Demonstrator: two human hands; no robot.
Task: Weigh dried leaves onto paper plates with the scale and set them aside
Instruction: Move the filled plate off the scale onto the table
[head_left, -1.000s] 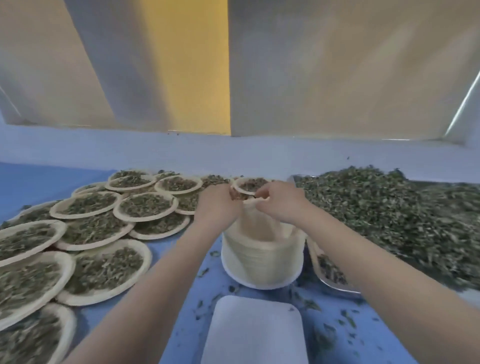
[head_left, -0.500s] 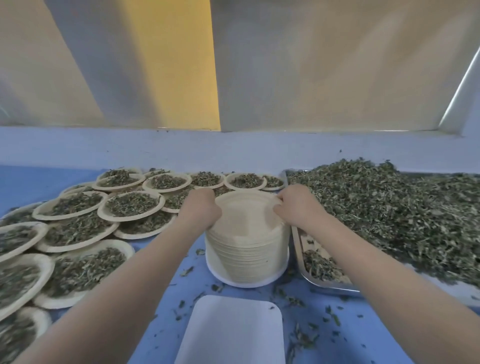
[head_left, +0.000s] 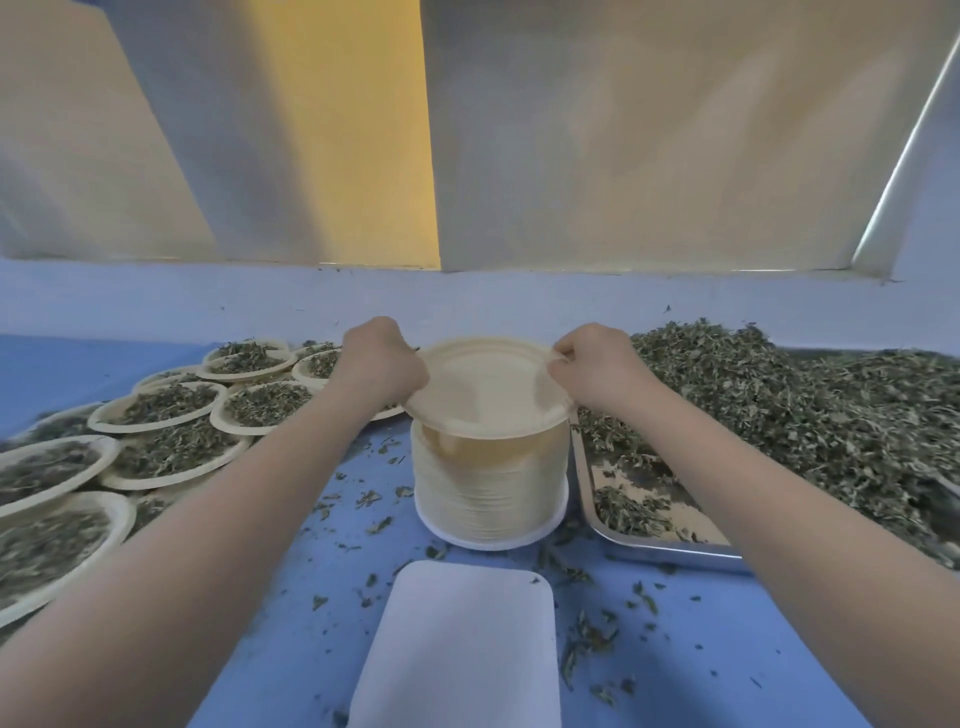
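A tall stack of cream paper plates (head_left: 488, 493) stands in the middle of the blue table. One empty paper plate (head_left: 485, 387) is lifted just above the stack and tilted. My left hand (head_left: 382, 364) grips its left rim. My right hand (head_left: 592, 369) pinches its right rim. The white scale platform (head_left: 462, 644) lies flat in front of the stack, with nothing on it. A big heap of dried leaves (head_left: 789, 415) fills a metal tray (head_left: 649, 543) on the right.
Several paper plates filled with leaves (head_left: 171, 410) crowd the left side of the table, some overlapping. Loose leaf bits litter the blue surface around the scale. A wall with a ledge (head_left: 467, 296) runs close behind the table.
Both hands have raised one plate off the top of the stack; half a second ago they were on the rims of the top plate. The camera has also shifted.
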